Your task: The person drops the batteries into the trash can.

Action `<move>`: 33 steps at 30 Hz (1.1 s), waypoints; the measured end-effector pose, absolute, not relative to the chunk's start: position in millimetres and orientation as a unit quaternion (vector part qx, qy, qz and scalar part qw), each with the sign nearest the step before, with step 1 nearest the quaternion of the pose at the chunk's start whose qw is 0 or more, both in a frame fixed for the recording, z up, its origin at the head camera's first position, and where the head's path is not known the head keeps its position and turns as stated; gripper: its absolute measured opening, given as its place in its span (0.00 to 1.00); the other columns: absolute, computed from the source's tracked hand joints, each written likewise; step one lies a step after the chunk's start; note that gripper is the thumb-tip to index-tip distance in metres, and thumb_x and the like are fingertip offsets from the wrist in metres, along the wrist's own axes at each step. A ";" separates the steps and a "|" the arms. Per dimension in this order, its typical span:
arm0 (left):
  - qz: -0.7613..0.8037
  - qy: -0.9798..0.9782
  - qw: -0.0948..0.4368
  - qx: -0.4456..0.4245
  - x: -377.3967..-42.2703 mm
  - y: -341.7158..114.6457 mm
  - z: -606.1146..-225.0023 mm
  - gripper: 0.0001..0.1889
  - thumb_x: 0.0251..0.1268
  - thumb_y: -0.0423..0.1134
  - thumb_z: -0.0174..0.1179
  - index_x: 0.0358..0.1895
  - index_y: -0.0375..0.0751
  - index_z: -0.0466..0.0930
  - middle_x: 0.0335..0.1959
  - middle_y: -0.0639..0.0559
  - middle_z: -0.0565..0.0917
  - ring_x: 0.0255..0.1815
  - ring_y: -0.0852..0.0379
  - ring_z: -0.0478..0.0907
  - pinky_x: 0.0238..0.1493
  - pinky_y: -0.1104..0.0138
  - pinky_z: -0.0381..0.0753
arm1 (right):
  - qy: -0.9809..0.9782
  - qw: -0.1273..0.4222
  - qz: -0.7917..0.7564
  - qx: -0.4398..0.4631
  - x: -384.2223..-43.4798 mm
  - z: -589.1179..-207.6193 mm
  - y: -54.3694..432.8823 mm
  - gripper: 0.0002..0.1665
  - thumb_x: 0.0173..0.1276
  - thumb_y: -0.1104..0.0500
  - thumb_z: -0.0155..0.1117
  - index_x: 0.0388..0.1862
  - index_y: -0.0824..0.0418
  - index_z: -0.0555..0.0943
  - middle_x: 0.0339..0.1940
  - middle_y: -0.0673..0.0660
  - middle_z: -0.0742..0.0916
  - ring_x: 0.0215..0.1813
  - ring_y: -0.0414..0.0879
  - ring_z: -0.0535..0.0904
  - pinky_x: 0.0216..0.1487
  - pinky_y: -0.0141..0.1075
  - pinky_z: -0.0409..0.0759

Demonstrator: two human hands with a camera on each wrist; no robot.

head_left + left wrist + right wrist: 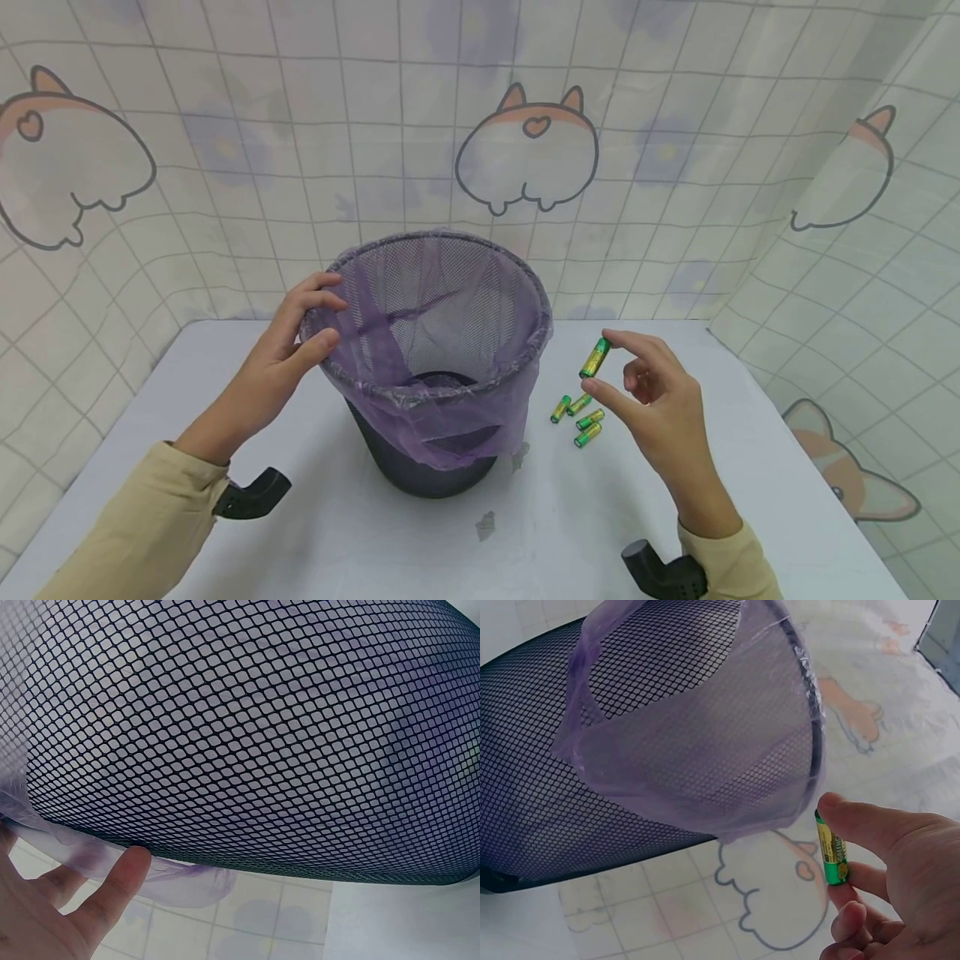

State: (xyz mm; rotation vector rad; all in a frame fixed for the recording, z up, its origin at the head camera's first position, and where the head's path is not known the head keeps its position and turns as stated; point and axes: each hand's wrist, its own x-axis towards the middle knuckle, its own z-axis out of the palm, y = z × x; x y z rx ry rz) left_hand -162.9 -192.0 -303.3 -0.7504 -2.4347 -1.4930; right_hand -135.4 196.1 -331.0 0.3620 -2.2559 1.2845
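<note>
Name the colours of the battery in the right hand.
Green and yellow; the battery shows best in the right wrist view.

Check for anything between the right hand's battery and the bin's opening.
Only the rim of the bin, on the side nearest the right hand, lies between; whether the battery sits above it is unclear.

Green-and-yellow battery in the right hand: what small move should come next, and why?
Probably shift the right hand leftward until the battery is over the mesh wastebasket: it is pinched outside the open mouth, the purple liner is folded over the rim, and the left hand touches the opposite side.
</note>
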 end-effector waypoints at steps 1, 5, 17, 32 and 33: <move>-0.504 -0.821 0.094 -0.253 -162.8 -191.9 -303.1 0.17 0.72 0.34 0.45 0.61 0.35 0.61 0.76 0.55 0.53 0.78 0.47 0.46 0.60 0.28 0.60 | -0.831 0.258 0.473 0.135 -135.7 -330.6 195.7 0.34 0.51 0.68 0.76 0.59 0.55 0.79 0.37 0.45 0.73 0.32 0.39 0.66 0.28 0.27 0.64; -0.504 -0.821 0.095 -0.252 -162.6 -191.4 -302.6 0.17 0.72 0.34 0.45 0.61 0.35 0.61 0.76 0.55 0.53 0.77 0.48 0.46 0.61 0.28 0.60 | -0.832 0.260 0.469 0.143 -137.0 -329.3 195.1 0.34 0.51 0.68 0.76 0.59 0.56 0.79 0.38 0.46 0.73 0.32 0.39 0.66 0.28 0.27 0.65; -0.501 -0.822 0.096 -0.252 -163.2 -192.8 -303.3 0.17 0.72 0.34 0.46 0.61 0.36 0.62 0.76 0.56 0.53 0.78 0.49 0.46 0.60 0.28 0.60 | -0.825 0.266 0.473 0.161 -138.9 -323.6 189.3 0.34 0.51 0.68 0.75 0.60 0.57 0.79 0.39 0.45 0.74 0.33 0.39 0.66 0.28 0.25 0.65; -0.502 -0.822 0.095 -0.251 -163.3 -192.7 -304.3 0.17 0.72 0.34 0.45 0.61 0.37 0.61 0.76 0.57 0.52 0.78 0.48 0.46 0.60 0.28 0.59 | -0.818 0.263 0.477 0.183 -140.4 -317.8 185.7 0.33 0.53 0.69 0.74 0.60 0.57 0.78 0.40 0.44 0.74 0.33 0.39 0.67 0.27 0.26 0.67; -0.502 -0.822 0.095 -0.251 -163.3 -192.8 -304.2 0.17 0.72 0.35 0.45 0.61 0.37 0.62 0.76 0.57 0.52 0.78 0.48 0.46 0.60 0.27 0.59 | -0.816 0.262 0.480 0.185 -140.5 -317.5 185.4 0.33 0.53 0.69 0.74 0.61 0.58 0.78 0.40 0.44 0.75 0.33 0.39 0.67 0.27 0.26 0.67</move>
